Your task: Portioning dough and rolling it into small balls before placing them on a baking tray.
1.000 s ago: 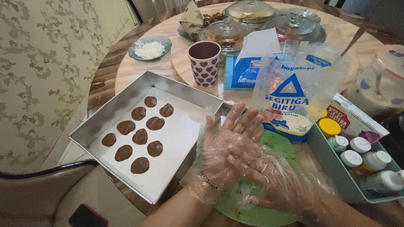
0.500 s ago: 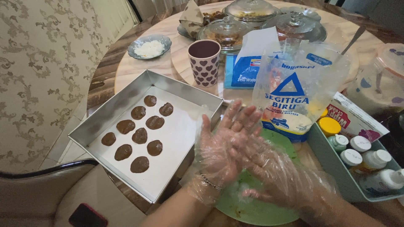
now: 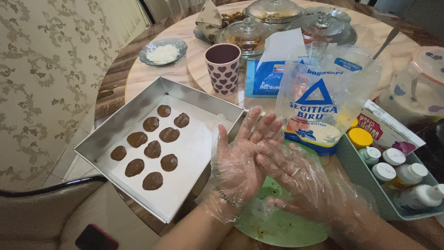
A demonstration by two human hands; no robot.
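Both my hands wear clear plastic gloves and meet over a green plate at the table's near edge. My left hand is palm up with its fingers spread. The fingers of my right hand lie flat across that palm. No object shows between the palms. To the left, a square metal tray lined with white paper holds several flat brown dough pieces. A clear bag of flour stands just behind my hands.
A heart-patterned cup, a blue packet, a small dish of white shreds and glass-lidded dishes stand further back. At the right, a teal bin holds small bottles. A chair stands at the near left.
My right hand has slid a little across my left palm, and both hands have shifted slightly. The tray and the other things have stayed put.
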